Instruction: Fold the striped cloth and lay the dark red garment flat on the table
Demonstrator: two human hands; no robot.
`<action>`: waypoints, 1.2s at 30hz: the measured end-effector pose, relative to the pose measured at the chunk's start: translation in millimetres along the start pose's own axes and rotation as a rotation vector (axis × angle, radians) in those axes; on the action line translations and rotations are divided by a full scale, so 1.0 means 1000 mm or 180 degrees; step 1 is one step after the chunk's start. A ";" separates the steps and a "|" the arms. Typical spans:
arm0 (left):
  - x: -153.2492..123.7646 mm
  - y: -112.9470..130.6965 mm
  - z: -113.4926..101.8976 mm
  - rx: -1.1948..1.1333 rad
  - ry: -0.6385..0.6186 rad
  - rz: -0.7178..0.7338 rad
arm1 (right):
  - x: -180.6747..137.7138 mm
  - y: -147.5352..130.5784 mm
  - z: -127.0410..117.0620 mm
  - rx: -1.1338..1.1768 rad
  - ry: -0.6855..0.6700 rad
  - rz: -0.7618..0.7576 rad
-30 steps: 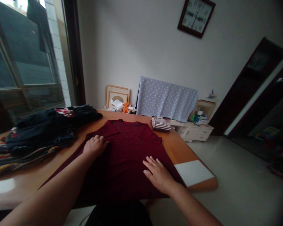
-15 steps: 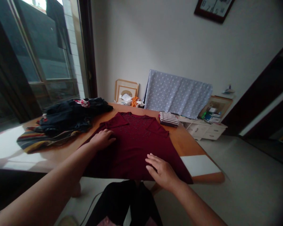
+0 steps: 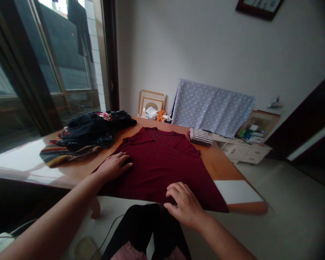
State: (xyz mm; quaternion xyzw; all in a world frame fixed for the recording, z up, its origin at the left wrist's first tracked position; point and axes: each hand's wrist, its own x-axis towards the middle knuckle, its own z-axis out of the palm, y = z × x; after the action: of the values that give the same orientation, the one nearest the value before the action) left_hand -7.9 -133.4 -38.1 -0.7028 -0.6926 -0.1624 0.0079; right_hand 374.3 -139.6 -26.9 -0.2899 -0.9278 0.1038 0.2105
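A dark red short-sleeved shirt (image 3: 151, 171) lies spread flat on the wooden table (image 3: 219, 164), its neckline at the far side and its hem along the near edge. My left hand (image 3: 114, 166) rests on the shirt's left side, fingers stretched out and pointing right. Over the lower right part of the shirt is my right hand (image 3: 184, 204), its fingers curved and the thumb apart from them. Nothing shows in either hand. Whether the right fingertips touch the cloth, I cannot tell.
A heap of dark clothes (image 3: 89, 130) lies on the table's left, with a striped garment (image 3: 62, 153) at its near side. Folded striped clothing (image 3: 200, 137) sits at the far right. A white sheet (image 3: 238, 191) lies near the right corner. Behind stand a dotted cloth (image 3: 211, 108) and a white cabinet (image 3: 243, 151).
My right hand has drawn back toward the shirt's hem, its fingers now more curved. My left hand has slid slightly nearer along the left side. The whole view has shifted a little left.
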 end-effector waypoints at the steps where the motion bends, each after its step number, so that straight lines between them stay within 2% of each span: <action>1: 0.000 -0.001 0.000 -0.0003 0.0010 0.0017 | 0.000 0.000 0.000 -0.0019 -0.0001 -0.0031; 9: 0.000 -0.008 0.001 -0.0003 0.0020 0.0048 | -0.001 0.001 -0.003 -0.0014 -0.0038 -0.0184; 17: 0.001 -0.008 0.001 0.0040 0.0013 0.0056 | -0.003 0.002 -0.006 0.0081 0.0108 -0.0133; 22: -0.001 -0.008 0.000 0.0047 0.0022 0.0087 | -0.005 0.018 -0.010 0.0001 0.0318 0.0256; 26: -0.001 -0.010 0.003 0.0029 0.0054 0.0053 | -0.011 0.035 -0.011 0.0035 0.0237 0.0525; 31: -0.001 -0.012 0.007 -0.0057 0.0099 0.0005 | -0.018 0.049 -0.013 0.0025 0.0400 0.0904; 36: 0.002 -0.015 0.004 -0.0184 0.0047 -0.0020 | -0.017 0.056 -0.021 0.0376 0.0195 0.1076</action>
State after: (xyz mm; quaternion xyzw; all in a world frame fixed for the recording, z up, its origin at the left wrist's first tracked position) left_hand -22.0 -130.3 -44.7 -0.6993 -0.6898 -0.1875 -0.0078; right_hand 424.0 -103.1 -31.4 -0.4318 -0.8514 0.1831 0.2349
